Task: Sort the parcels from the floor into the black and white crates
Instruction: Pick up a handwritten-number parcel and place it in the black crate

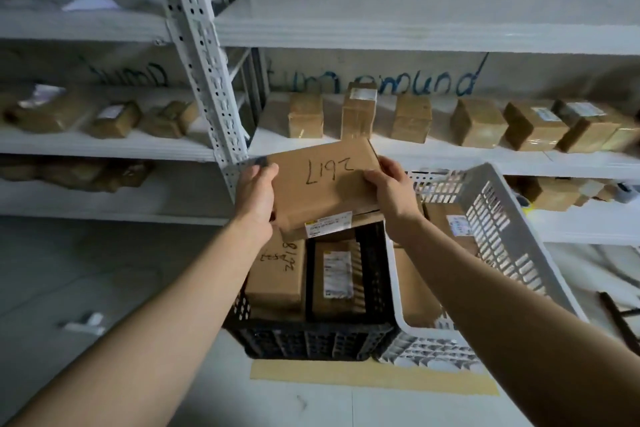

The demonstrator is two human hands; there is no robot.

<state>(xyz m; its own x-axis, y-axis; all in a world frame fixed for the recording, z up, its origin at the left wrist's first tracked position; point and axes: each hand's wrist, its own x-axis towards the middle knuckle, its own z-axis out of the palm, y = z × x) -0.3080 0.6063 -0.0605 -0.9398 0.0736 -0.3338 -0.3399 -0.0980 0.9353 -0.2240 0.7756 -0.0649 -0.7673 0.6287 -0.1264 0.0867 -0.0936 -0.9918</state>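
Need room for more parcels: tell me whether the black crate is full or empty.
Well filled: the black crate holds at least two cardboard parcels, side by side.

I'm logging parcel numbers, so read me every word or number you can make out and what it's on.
"2617", marker, upside down, on the held parcel.
"turn around", blue, on the wall behind the shelf.
Marker scrawl on the parcel in the black crate: unclear.
Printed shipping labels: too small to read.
Other wall writing: blurred.

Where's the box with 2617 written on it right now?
In the head view, centre, the box is held between the left hand and right hand, over the far end of the black crate.
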